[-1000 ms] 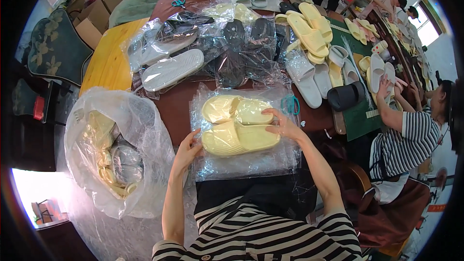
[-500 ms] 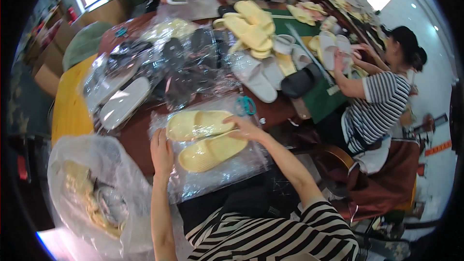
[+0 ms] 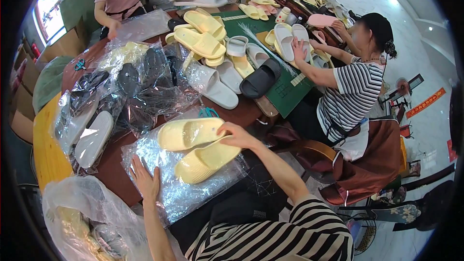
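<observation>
A pair of pale yellow slippers (image 3: 191, 133) lies side by side on a stack of clear plastic bags (image 3: 145, 159) in front of me. My right hand (image 3: 239, 137) is closed on the heel ends of both slippers. Flat on the plastic, left of the slippers and apart from them, rests my left hand (image 3: 145, 176), its fingers spread and holding nothing. Teal-handled scissors (image 3: 208, 112) lie just beyond the slippers, partly hidden by them.
Bagged dark and grey slippers (image 3: 128, 79) cover the table's left side. Loose yellow slippers (image 3: 199, 41) and a black slipper (image 3: 260, 78) lie ahead. A plastic sack (image 3: 87, 212) stands lower left. Co-workers handle slippers across the table and at a green mat (image 3: 285, 99) to the right.
My left hand has left the slippers' toe end and now lies spread on the plastic. My right hand stays at the heels. The person opposite has raised grey slippers; my view has shifted.
</observation>
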The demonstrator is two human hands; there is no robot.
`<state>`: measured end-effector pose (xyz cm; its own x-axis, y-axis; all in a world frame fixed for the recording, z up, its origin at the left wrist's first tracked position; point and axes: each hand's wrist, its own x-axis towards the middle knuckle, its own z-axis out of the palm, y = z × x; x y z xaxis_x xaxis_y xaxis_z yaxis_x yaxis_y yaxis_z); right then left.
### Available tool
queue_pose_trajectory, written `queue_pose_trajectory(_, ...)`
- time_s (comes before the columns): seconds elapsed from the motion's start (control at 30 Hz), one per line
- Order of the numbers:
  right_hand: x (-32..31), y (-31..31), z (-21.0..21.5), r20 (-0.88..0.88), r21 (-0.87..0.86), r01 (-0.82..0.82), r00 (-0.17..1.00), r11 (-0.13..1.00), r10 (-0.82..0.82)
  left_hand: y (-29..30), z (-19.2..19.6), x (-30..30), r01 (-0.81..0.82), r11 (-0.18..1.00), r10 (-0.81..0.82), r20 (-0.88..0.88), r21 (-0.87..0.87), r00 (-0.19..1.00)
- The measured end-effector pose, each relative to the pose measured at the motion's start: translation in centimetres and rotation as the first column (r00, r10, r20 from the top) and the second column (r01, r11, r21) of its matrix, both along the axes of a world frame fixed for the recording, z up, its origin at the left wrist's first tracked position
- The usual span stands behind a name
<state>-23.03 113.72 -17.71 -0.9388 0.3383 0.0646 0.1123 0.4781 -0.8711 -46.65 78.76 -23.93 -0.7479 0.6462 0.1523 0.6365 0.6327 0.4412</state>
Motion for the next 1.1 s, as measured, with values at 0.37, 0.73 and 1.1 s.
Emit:
queue_pose_trajectory(0.37,17.3,4.3,10.9,-0.082,0.020,0.606,0.793,0.795,-0.603,0.4,2.2,-0.2,0.019,0.971,-0.029,-0.040,-0.238,0.999)
queue_pose_trajectory(0.73,-2.4,-7.6,7.1,-0.013,-0.486,0.017,1.000,0.874,-0.027,-0.2,-1.2,-0.6,-0.061,0.982,0.016,-0.237,-0.181,0.971)
queue_pose_trajectory(1.1,-4.8,-6.5,-2.8,0.151,-0.144,0.023,0.989,0.989,-0.001,-2.3,0.6,-1.5,0.091,0.994,-0.093,0.015,0.064,0.996)
